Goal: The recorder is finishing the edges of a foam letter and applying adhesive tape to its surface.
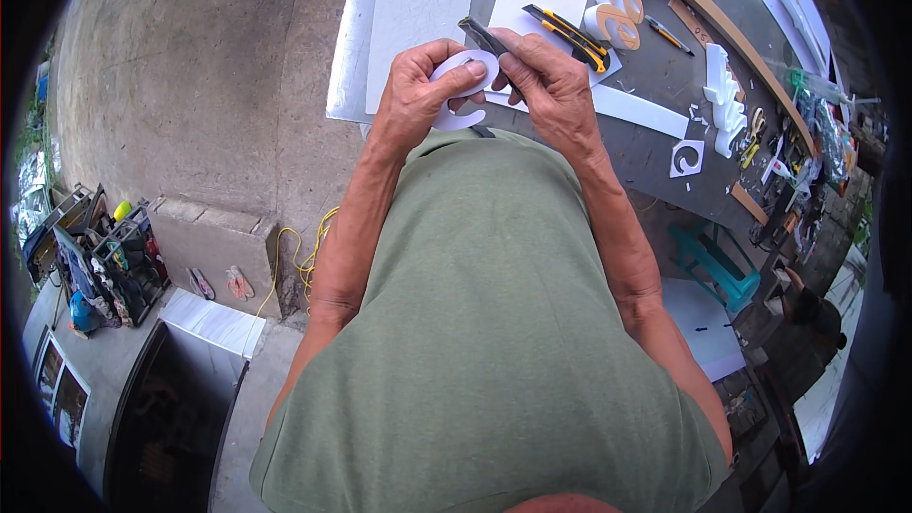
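The white curled piece (pixel 481 61) is between the two hands, above the near edge of the work table, close in front of the green shirt (pixel 494 304). The table has a dark grey top (pixel 655 76), and pale sheets cover its left part. This place seems to be a yard: a concrete floor (pixel 199 66) extends on the left, with a low concrete block (pixel 214 242) and a yellow cord (pixel 304 256) lying near it. One teal stool (pixel 720 266) stands at the right, below the table.

On the table I count three curled shapes with tan faces (pixel 611 27), one slim yellow-and-black knife (pixel 668 34), one long white strip (pixel 641 112) and one white square with a curved hole (pixel 686 159). A thicker yellow-and-black cutter (pixel 568 36) lies just beside the right hand.

Both forearms reach forward and their hands come near together. The left hand (pixel 423 85) has its fingers closed around the piece, the thumb pressed flat on its face. The right hand (pixel 551 81) is curled firmly around a dark cutter knife (pixel 483 36), which points up and to the left.
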The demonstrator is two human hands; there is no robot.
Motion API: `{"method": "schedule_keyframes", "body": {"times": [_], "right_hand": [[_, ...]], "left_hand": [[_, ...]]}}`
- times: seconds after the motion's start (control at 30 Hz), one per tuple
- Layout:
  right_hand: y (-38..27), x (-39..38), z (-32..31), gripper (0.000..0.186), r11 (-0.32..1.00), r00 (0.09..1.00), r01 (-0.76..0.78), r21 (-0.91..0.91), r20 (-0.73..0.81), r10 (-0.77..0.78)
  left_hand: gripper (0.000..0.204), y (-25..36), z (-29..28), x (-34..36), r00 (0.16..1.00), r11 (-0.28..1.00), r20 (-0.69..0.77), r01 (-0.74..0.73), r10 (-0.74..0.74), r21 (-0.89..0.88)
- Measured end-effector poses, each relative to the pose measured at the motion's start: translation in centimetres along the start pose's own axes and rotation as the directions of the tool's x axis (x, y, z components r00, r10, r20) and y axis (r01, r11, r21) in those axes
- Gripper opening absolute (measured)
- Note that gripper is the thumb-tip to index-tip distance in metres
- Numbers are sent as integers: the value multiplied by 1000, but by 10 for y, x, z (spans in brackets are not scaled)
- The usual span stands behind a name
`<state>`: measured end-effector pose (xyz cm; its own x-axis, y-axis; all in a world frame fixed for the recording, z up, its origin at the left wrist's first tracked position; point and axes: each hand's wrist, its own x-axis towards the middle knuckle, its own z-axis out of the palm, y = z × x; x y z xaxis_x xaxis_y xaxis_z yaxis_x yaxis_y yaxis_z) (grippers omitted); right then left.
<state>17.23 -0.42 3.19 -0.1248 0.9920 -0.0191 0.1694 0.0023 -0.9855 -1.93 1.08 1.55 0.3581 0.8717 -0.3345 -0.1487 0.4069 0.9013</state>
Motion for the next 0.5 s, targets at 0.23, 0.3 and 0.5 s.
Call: {"method": "schedule_keyframes", "body": {"times": [0.23, 0.3, 0.5], "right_hand": [[-3, -2, -4, 28, 992, 991, -119, 40, -49, 121], [1, -1, -2, 28, 999, 999, 23, -32, -34, -24], [-2, -13, 1, 30, 998, 999, -27, -57, -32, 25]], "left_hand": [[22, 1, -1, 1, 1000, 999, 4, 13, -13, 30], [22, 0, -1, 2, 1000, 999, 5, 12, -12, 36], [20, -2, 5, -5, 1000, 1000, -28, 3, -3, -14]]}}
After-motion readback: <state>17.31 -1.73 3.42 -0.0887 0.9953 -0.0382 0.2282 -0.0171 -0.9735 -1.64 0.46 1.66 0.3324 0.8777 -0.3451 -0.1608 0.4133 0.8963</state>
